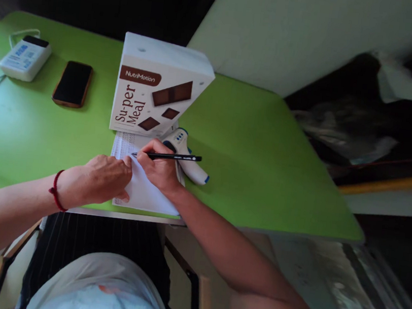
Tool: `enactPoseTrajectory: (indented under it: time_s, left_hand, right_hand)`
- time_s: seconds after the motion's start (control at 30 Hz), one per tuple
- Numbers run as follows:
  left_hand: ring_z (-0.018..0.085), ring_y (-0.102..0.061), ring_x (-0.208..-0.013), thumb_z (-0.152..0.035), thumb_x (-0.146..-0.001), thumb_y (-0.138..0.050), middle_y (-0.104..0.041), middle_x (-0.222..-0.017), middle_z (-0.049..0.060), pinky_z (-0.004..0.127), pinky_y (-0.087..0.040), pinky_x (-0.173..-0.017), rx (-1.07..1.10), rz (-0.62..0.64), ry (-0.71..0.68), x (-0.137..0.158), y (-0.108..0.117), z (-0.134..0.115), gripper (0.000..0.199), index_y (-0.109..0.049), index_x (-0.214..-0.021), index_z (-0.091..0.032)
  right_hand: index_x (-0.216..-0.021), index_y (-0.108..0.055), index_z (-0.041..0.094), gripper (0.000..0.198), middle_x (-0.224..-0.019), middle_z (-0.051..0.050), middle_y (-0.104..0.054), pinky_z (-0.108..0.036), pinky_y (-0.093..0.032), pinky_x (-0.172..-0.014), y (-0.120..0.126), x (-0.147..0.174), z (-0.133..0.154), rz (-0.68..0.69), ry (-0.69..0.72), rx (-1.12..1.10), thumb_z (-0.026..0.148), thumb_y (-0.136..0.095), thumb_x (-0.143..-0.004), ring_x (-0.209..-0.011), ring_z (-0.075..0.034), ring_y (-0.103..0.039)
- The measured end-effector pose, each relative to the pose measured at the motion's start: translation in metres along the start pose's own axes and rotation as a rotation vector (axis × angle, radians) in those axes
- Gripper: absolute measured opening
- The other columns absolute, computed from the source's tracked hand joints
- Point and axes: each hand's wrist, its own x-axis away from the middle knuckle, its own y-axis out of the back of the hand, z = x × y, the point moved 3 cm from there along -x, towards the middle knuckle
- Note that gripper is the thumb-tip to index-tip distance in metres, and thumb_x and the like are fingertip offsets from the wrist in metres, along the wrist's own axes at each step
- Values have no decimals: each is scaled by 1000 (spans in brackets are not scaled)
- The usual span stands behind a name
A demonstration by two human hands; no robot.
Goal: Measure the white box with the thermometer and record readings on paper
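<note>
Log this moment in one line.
right hand: holds pen at paper; left hand: on paper edge; box: upright; phone: left of box

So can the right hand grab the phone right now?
Probably not straight away: the right hand is holding a pen, and the white box and the left hand crowd the way over to the phone.

- The box (158, 94) stands upright ahead of the left hand (101, 180) and right hand (160, 166), blocking a straight reach forward.
- The thermometer (193, 170) lies low beside the right hand, with the pen (186, 158) jutting across it; beyond, the table (264, 161) leaves wide passage rightward.
- Leftward, a hand could pass below the phone (72, 84).
</note>
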Motion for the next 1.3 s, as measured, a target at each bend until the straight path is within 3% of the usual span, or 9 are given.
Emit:
enactPoseTrajectory:
  time_s: [0.1, 0.33, 1.3]
  left_hand:
    - [43, -83, -103, -47, -103, -76, -82, -102, 27, 44, -65, -86, -52, 81, 15, 0, -3, 2, 82, -48, -155, 11]
    - [44, -82, -104, -48, -104, -74, -82, -105, 27, 44, -64, -84, -52, 117, 24, -1, 0, 0, 84, -46, -156, 10]
    - [41, -82, -107, -43, -102, -78, -81, -103, 27, 40, -61, -86, -28, 91, 26, 1, -2, 0, 80, -48, -157, 7]
  right_hand:
    - [-71, -52, 27, 19, -63, 4, -57, -30, -46, -62, 1, 0, 0, -30, -2, -9, 30, -64, -85, -60, -16, -52]
    - [-68, -51, 27, 17, -61, 5, -57, -31, -47, -65, 3, 0, -2, -61, -62, -7, 31, -62, -80, -61, -16, -51]
    - [-70, -52, 26, 20, -64, 5, -59, -30, -47, -65, 1, 0, -6, -32, -34, 6, 30, -67, -84, -61, -16, -53]
